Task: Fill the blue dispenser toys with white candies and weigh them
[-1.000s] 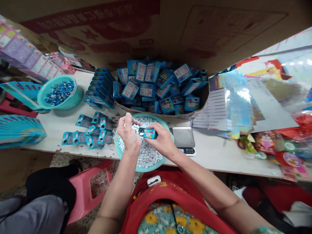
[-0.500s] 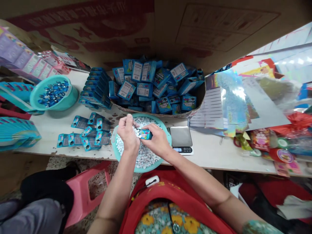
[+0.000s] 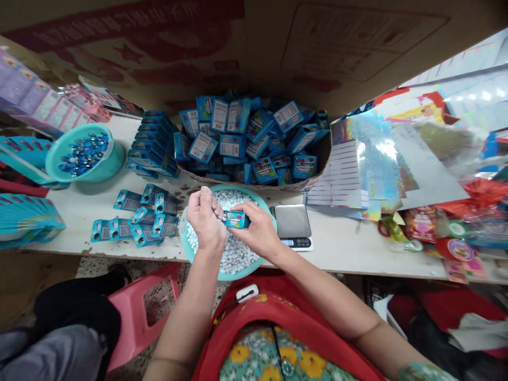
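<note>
Head view, the only one; clock set on the near bowl, 12 pointing away from the worker.

Centre: a turquoise bowl (image 3: 232, 276) of small white pieces (image 3: 238, 260) on the white table (image 3: 341, 241). Both hands are above it. The right hand (image 3: 257, 228) grasps a small blue box (image 3: 237, 219), thumb on one long side and fingers on the other. The box lies over the bowl's middle, printed face up, "Caramelo Macizo" legible; one narrow end points to 9, at the other hand. Left hand (image 3: 206, 219) is just beside that end, fingers curled inward; cannot tell whether it is closed on any white pieces.

At 3, near the bowl: a scale (image 3: 292, 222), display lit. At 12: a low carton (image 3: 293, 186) heaped with blue boxes (image 3: 233, 146), a big printed cardboard panel (image 3: 262, 53) beyond it. At 9: a loose cluster of blue boxes (image 3: 146, 216), lying flat. Toward 10: a stacked row of blue boxes (image 3: 153, 143) and, farther out, a second turquoise bowl (image 3: 115, 163) of shiny blue pieces (image 3: 85, 154). At 2: printed sheets (image 3: 337, 174), some iridescent. At 8, below table level: a pink stool (image 3: 137, 338).
</note>
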Available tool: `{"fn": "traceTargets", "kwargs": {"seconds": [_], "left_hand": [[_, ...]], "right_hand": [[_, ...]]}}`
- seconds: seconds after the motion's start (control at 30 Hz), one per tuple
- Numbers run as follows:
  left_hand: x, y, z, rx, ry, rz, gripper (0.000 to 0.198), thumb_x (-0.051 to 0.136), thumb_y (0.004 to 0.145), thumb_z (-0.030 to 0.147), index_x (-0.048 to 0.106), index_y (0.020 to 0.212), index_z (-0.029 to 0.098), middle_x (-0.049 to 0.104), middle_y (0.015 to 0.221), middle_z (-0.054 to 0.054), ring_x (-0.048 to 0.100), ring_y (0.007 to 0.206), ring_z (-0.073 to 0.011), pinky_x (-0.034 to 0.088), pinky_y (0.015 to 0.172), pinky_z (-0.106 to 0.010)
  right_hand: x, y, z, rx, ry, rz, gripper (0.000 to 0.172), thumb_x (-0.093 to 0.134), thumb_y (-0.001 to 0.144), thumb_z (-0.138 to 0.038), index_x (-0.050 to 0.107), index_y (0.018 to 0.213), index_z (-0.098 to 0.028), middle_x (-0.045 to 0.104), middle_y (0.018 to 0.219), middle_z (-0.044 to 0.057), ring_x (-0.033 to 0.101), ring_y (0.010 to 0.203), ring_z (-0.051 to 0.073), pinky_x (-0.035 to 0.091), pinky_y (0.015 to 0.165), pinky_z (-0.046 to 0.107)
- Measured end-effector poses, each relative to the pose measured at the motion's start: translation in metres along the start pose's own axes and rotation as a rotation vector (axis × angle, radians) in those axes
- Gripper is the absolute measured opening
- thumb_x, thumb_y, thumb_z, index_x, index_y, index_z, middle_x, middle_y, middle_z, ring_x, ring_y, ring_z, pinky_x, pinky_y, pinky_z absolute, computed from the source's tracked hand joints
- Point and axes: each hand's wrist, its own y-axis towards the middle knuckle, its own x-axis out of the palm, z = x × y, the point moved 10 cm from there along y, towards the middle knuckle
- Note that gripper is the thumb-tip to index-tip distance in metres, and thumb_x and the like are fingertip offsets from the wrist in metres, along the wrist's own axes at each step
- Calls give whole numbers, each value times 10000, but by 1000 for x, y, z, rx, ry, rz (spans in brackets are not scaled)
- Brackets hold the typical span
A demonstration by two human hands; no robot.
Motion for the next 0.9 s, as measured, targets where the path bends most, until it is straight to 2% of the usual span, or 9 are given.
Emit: {"fn": "traceTargets", "kwargs": {"seconds": [0.13,0.23,0.37,0.47,0.6,0.67,0.8,0.9], "left_hand": [[12,-6,9,-33,-33,-72,376,715,753,423,436,725,173,348,521,83,288,392,-33,203,337,-155],[23,-14,21,-28,-83,-128,317,694,788,359,443,734,173,293,506,89,249,389,-35,188,340,-154],[31,-21,22,7,-82,-128,264,664,817,322,458,749,171,252,481,96,234,383,-40,197,344,-155],[30,-22,14,60,-26,-72,263,657,819,342,470,752,170,287,470,92,312,388,-56,280,366,-168],[31,-23,12,142,-1,-37,245,637,832,360,489,781,172,325,470,84,459,459,-98,444,493,-223],[35,-23,10,129,-2,-37,245,635,835,358,485,780,171,312,470,86,413,437,-85,411,464,-205],[44,-19,6,80,-2,-54,250,632,837,366,485,786,171,245,473,98,206,388,-49,181,359,-159],[28,-11,1,96,75,-41,236,606,844,397,497,812,189,225,463,102,178,379,-56,162,363,-160]], "right_hand": [[-6,-3,3,2,130,5,278,702,687,-173,639,957,-189,636,927,21,583,900,172,447,824,293],[-13,-8,17,77,303,-9,327,756,658,-233,644,964,-197,640,945,12,589,902,166,449,840,291],[-24,-12,35,162,389,34,359,782,641,-260,647,968,-195,633,959,14,590,921,171,449,845,298],[-31,-11,30,105,326,60,356,779,626,-192,649,957,-196,622,927,10,583,907,168,447,834,296],[-37,-10,24,65,283,82,352,759,645,-162,650,977,-204,623,948,13,577,930,169,447,849,300],[-38,-9,25,74,276,86,353,761,642,-158,650,974,-199,623,944,17,577,921,172,452,843,305],[-40,-4,30,108,276,66,367,772,618,-140,660,965,-183,624,937,30,578,928,185,461,850,321],[-58,-6,38,120,362,73,372,803,607,-199,672,955,-195,630,976,33,591,953,185,470,867,314]]}}
